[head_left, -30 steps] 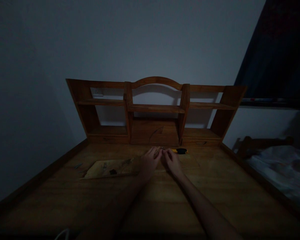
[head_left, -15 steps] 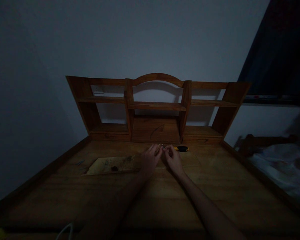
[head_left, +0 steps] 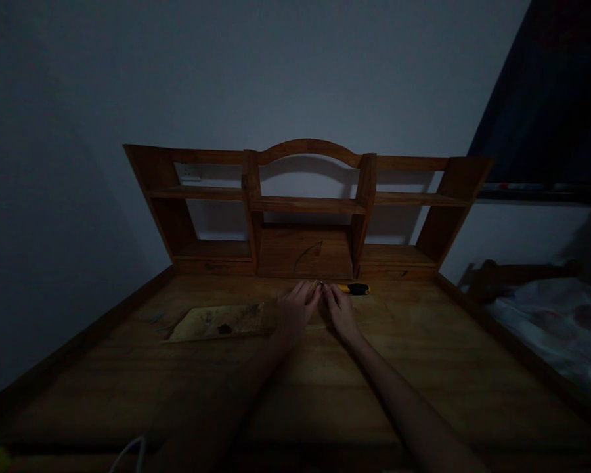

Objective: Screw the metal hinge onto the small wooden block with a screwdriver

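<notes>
At the wooden desktop's (head_left: 325, 387) twelve o'clock, the bare left hand (head_left: 297, 307) and bare right hand (head_left: 340, 312) pinch narrowly around a tiny, indistinct metallic piece (head_left: 321, 285), with a yellow-and-black elongated handle (head_left: 358, 289) just beside them toward one o'clock.

no readable text, no legible labels

A home room, shown by a wooden desk (head_left: 295, 387) and bedding (head_left: 556, 322).
</notes>
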`<state>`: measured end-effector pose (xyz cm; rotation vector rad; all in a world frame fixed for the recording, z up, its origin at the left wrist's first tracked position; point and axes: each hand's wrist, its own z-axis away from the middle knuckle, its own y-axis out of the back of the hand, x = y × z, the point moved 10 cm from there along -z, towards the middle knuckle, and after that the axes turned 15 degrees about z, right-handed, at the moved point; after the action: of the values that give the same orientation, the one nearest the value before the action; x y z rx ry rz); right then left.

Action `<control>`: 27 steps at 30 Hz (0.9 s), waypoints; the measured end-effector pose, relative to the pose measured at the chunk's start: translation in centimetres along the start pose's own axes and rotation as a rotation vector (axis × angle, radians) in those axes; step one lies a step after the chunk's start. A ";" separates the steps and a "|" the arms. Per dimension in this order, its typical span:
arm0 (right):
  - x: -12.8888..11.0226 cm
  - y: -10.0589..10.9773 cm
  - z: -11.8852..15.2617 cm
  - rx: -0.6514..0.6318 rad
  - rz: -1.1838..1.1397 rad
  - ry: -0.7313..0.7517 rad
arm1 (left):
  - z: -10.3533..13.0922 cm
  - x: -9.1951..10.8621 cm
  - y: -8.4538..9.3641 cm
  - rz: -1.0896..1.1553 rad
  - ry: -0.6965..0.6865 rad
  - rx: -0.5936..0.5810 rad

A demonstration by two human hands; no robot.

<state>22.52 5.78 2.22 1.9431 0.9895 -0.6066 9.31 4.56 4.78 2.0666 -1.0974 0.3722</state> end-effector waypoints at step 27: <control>0.7 -0.1 0.0 0.019 0.135 0.001 | 0.1 0.4 -0.2 -0.021 -0.041 -0.066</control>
<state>22.85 6.07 1.62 2.0083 0.8482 -0.5404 9.75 4.35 4.86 2.0336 -1.0969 0.2810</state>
